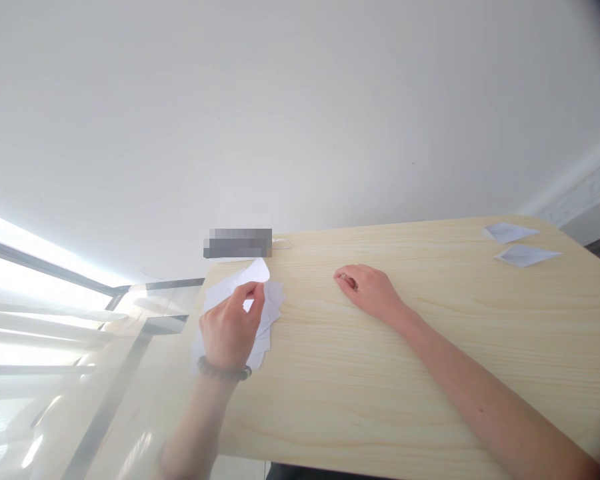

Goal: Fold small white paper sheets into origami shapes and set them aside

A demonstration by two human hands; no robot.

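Observation:
My left hand [231, 325] is closed in a pinch on the top white sheet [253, 273], lifting its curled corner off a fanned stack of white paper [267, 327] at the left end of the light wooden table [380, 400]. A dark bead bracelet sits on that wrist. My right hand [367, 290] rests on the tabletop to the right of the stack, fingers curled loosely inward, with nothing visible in it.
Two folded white paper shapes [509, 231] [527, 255] lie at the far right corner of the table. A blurred dark object [238, 243] with a white cable sits at the far edge by the white wall. Bright windows are on the left.

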